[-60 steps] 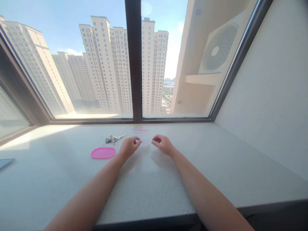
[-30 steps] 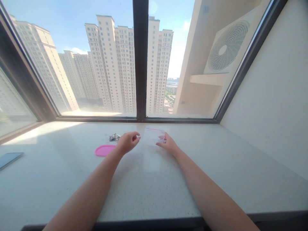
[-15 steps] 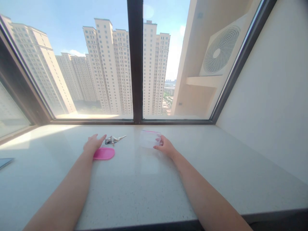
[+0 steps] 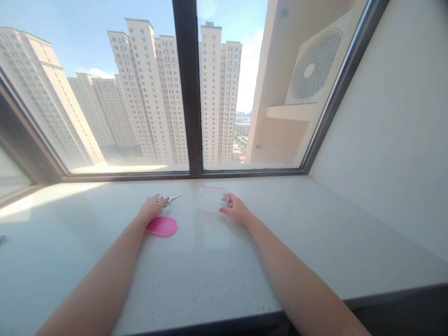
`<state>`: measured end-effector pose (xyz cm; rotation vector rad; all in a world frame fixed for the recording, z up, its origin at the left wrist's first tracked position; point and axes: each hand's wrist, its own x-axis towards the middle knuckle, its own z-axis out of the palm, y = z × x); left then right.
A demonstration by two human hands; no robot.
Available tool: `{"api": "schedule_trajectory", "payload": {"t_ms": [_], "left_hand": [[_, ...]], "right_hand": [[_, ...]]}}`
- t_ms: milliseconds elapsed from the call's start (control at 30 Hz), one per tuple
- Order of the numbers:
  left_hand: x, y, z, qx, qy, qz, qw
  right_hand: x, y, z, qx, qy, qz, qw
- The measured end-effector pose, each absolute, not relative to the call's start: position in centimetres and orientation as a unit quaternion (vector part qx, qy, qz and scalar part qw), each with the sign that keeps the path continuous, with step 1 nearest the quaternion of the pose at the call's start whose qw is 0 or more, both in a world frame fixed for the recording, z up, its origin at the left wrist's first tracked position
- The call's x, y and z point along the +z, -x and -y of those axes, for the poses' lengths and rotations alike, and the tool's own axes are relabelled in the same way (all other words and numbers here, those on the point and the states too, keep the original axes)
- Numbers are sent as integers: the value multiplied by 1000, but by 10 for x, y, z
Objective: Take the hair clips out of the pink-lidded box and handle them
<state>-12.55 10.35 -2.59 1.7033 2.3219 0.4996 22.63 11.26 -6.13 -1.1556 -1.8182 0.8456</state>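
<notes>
Landmark: pink tray, flat on the pale counter. Left hand at the tray's far-left edge, fingers over the metal tools just beyond it; grip on them unclear. Clear bag, pink strip along its far edge, lies beyond the tray and to its right. Right hand has the bag's right side between thumb and fingers. Window frame well beyond the tray.

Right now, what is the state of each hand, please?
Left hand: fingers over the metal items; whether it grips them cannot be told.
Right hand: holding the clear bag by its edge.
</notes>
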Motion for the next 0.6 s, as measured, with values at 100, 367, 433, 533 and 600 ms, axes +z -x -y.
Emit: {"api": "schedule_trajectory", "payload": {"t_ms": [100,367,433,533,600], "left_hand": [[-25,118,-102,180,-591,-778,113],[-28,90,-99,206,-616,-753,107],[-29,77,-97,210,-619,-750,100],[-33,58,-93,211,-624,-747,89],[-36,48,-91,209,-629,-744,84]], "right_hand": [[-61,-226,-112,329,460,721,402],[-60,-225,-112,300,467,724,410],[-61,-223,-112,298,465,725,411],[-61,-221,-113,285,480,720,412],[-61,-220,-113,277,493,716,410]]}}
